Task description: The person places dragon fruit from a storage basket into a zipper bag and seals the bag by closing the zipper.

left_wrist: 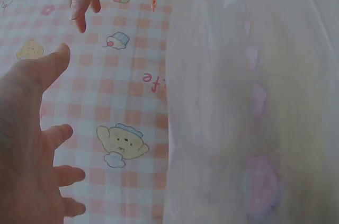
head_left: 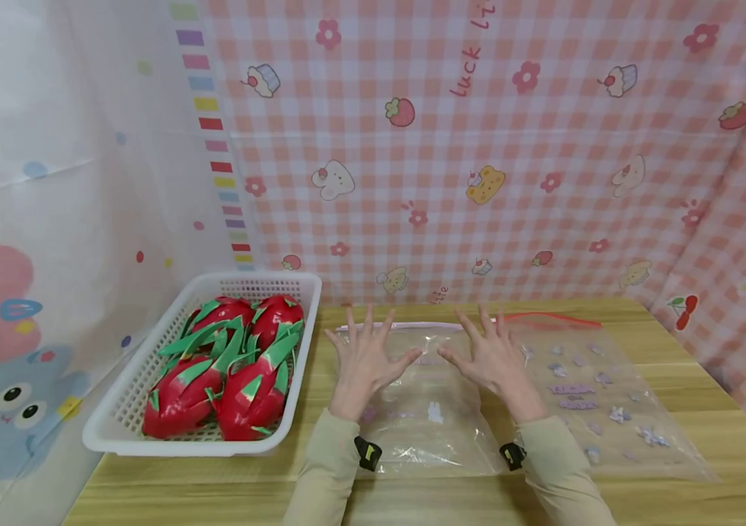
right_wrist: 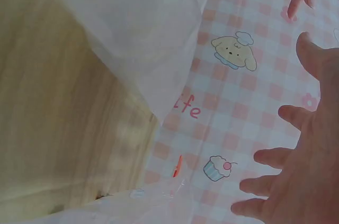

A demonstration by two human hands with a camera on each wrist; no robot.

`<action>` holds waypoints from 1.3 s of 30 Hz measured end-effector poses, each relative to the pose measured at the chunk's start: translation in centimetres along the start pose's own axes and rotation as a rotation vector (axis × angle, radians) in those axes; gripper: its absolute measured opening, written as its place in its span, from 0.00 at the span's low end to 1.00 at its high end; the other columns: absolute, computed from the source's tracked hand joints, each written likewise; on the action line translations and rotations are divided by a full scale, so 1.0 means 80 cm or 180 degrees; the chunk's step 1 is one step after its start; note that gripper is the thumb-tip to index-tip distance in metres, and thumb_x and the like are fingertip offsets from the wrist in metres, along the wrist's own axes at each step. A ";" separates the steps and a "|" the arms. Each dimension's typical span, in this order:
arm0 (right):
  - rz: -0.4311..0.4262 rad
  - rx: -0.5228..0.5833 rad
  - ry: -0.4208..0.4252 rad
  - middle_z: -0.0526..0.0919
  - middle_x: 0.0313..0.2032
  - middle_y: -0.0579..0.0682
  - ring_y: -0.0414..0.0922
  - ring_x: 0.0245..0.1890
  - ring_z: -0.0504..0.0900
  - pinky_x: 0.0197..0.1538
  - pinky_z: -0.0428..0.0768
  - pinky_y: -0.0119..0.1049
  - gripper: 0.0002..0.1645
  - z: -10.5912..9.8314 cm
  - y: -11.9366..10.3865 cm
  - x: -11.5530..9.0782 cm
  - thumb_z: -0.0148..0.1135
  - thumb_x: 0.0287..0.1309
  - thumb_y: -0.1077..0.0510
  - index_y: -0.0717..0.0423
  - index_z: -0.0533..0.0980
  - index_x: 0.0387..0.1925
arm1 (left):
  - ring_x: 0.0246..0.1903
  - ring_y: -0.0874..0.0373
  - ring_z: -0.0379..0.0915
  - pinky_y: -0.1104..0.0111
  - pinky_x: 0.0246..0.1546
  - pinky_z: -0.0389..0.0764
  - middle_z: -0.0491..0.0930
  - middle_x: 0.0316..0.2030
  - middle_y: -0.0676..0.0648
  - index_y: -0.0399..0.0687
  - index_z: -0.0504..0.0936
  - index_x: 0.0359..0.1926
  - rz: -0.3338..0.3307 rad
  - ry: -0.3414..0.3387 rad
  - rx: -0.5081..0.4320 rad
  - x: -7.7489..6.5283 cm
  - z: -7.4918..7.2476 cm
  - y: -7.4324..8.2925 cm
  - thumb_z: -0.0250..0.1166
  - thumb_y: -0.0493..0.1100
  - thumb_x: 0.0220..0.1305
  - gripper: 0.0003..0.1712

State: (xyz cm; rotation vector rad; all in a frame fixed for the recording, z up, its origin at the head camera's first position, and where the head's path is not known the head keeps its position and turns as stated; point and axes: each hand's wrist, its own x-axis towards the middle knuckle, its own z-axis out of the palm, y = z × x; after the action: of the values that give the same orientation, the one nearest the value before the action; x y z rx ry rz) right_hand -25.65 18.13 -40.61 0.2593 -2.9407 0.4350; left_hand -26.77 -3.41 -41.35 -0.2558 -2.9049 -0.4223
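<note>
Both bare hands hover over a clear zip bag (head_left: 425, 431) with a pale slider strip along its far edge. My left hand (head_left: 366, 369) spreads its fingers over the bag's left part, holding nothing. The right hand (head_left: 496, 365), fingers likewise spread and free of any object, is above the bag's right side. In the left wrist view the left hand (left_wrist: 26, 139) shows splayed fingers beside the bag's plastic (left_wrist: 212, 102). Splayed fingers also show on the right hand (right_wrist: 296, 166) in the right wrist view, where the plastic film (right_wrist: 143, 33) lies to their left.
A second clear zip bag (head_left: 609, 431) with purple prints and a red slider strip lies to the right. On the left, a white plastic basket (head_left: 310, 321) holds several red dragon fruits (head_left: 250, 402) with green leaves. Checked cloth (head_left: 373, 161) hangs behind the wooden table (head_left: 215, 489).
</note>
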 end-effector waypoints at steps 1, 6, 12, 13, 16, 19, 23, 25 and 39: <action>-0.0029 -0.0014 0.0020 0.45 0.73 0.64 0.71 0.70 0.46 0.61 0.58 0.72 0.48 0.001 0.001 -0.001 0.48 0.59 0.28 0.47 0.52 0.73 | 0.73 0.35 0.33 0.27 0.61 0.37 0.49 0.74 0.42 0.67 0.53 0.73 0.0002 0.0025 -0.0002 -0.001 0.001 -0.001 0.48 0.78 0.55 0.48; -0.0200 0.0050 0.0139 0.57 0.68 0.72 0.72 0.58 0.70 0.49 0.77 0.63 0.46 0.007 0.006 -0.003 0.54 0.60 0.35 0.54 0.56 0.71 | 0.69 0.34 0.54 0.37 0.66 0.54 0.64 0.68 0.38 0.55 0.61 0.70 -0.0057 0.0130 0.0014 -0.006 0.006 -0.013 0.53 0.71 0.60 0.44; -0.0107 0.0385 -0.0059 0.64 0.62 0.74 0.71 0.59 0.67 0.58 0.70 0.64 0.42 0.017 0.008 -0.004 0.57 0.62 0.44 0.67 0.58 0.67 | 0.48 0.36 0.76 0.49 0.42 0.80 0.77 0.54 0.36 0.40 0.71 0.61 -0.0412 0.0337 -0.0248 -0.017 0.015 -0.038 0.57 0.58 0.65 0.32; -0.0064 0.0386 -0.0118 0.65 0.62 0.75 0.71 0.60 0.67 0.59 0.69 0.63 0.42 0.019 0.008 -0.004 0.57 0.62 0.45 0.69 0.59 0.67 | 0.45 0.36 0.77 0.49 0.40 0.80 0.79 0.51 0.35 0.38 0.72 0.59 -0.0471 0.0398 -0.0265 -0.018 0.017 -0.041 0.58 0.56 0.64 0.31; 0.0144 0.0393 -0.0295 0.61 0.64 0.76 0.72 0.63 0.63 0.62 0.65 0.64 0.43 0.024 0.010 -0.005 0.55 0.64 0.44 0.71 0.58 0.66 | 0.43 0.34 0.75 0.48 0.38 0.79 0.80 0.46 0.33 0.33 0.73 0.55 -0.0628 0.0522 -0.0287 -0.024 0.022 -0.051 0.62 0.54 0.62 0.31; 0.0336 0.0517 -0.0466 0.60 0.64 0.76 0.70 0.60 0.68 0.62 0.67 0.62 0.44 0.030 0.011 -0.005 0.54 0.64 0.44 0.74 0.56 0.66 | 0.41 0.31 0.74 0.47 0.37 0.78 0.79 0.43 0.30 0.29 0.71 0.54 -0.0767 0.0540 -0.0414 -0.029 0.025 -0.057 0.64 0.51 0.60 0.32; 0.0409 0.0693 -0.0491 0.73 0.53 0.76 0.63 0.47 0.80 0.52 0.78 0.54 0.39 0.035 0.012 -0.005 0.56 0.64 0.49 0.79 0.61 0.61 | 0.41 0.30 0.74 0.46 0.38 0.78 0.78 0.42 0.27 0.25 0.69 0.54 -0.0880 0.0454 -0.0590 -0.030 0.030 -0.063 0.65 0.49 0.59 0.33; 0.0432 0.0759 -0.0453 0.79 0.45 0.73 0.58 0.39 0.82 0.43 0.81 0.48 0.36 0.037 0.014 -0.005 0.57 0.63 0.51 0.80 0.64 0.57 | 0.42 0.31 0.75 0.47 0.41 0.78 0.78 0.42 0.27 0.23 0.70 0.53 -0.0886 0.0407 -0.0628 -0.030 0.031 -0.065 0.65 0.48 0.59 0.33; 0.0257 0.0972 -0.0023 0.80 0.25 0.56 0.47 0.26 0.76 0.31 0.75 0.36 0.26 0.038 0.021 -0.007 0.62 0.57 0.61 0.79 0.71 0.51 | 0.37 0.38 0.77 0.50 0.36 0.79 0.78 0.37 0.32 0.26 0.78 0.41 -0.0735 0.0538 -0.0767 -0.030 0.026 -0.066 0.67 0.44 0.57 0.22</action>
State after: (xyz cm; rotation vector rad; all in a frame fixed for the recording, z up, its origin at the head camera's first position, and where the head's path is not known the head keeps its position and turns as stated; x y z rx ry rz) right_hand -25.84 18.90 -44.09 0.1776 -2.8899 0.8978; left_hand -25.87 -8.08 -45.18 0.0805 -2.7235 -0.7925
